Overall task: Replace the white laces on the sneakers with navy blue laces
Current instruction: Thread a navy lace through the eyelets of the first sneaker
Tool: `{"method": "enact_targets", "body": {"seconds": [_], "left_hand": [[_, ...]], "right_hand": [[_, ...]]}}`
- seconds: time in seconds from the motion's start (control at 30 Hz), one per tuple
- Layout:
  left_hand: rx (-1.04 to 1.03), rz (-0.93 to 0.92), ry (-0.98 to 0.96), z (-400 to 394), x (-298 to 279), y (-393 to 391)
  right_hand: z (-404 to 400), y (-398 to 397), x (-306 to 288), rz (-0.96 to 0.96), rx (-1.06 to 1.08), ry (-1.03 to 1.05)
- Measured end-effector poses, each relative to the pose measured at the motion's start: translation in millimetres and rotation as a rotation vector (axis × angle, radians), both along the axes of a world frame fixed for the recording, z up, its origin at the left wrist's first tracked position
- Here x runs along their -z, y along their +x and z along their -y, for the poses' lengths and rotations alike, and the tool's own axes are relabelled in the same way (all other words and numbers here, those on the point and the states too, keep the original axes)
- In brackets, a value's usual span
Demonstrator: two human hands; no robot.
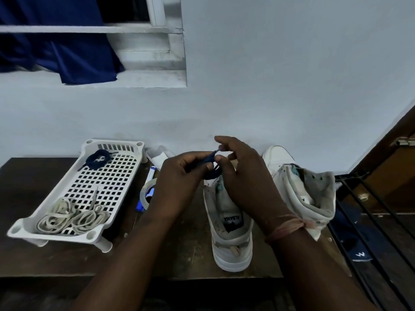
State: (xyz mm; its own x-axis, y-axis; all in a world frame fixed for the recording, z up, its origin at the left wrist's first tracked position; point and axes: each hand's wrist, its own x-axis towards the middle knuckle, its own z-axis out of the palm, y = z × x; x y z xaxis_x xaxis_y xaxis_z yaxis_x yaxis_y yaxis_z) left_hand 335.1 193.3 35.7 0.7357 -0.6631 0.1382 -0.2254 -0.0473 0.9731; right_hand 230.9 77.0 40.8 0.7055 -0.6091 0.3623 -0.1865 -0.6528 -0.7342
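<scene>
Both hands cover the front of the near sneaker [231, 223], so its eyelets and toe cannot be seen. The navy lace [212, 169] shows only in short stretches between the left hand [179, 176] and right hand [242, 173]; the rest lies behind the fingers. The far sneaker [301, 187] is partly hidden by the right wrist. A blue marker [147, 189], perhaps, sits half behind the tape roll [146, 194].

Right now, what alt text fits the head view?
Both hands, left and right, pinch a navy lace above the nearer sneaker. A second sneaker stands to its right; a white tray at left holds white laces and another navy lace.
</scene>
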Motion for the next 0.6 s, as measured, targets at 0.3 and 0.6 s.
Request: {"method": "enact_targets", "body": {"seconds": [0.3, 0.6], "left_hand": [[-0.003, 0.265, 0.395, -17.6, 2.0, 25.8], [0.017, 0.152, 0.389, -14.5, 0.0, 21.9]], "right_hand": [[4.0, 7.9, -10.2, 0.168, 0.072, 0.01], [16.3, -3.0, 3.7, -0.229, 0.089, 0.14]]}}
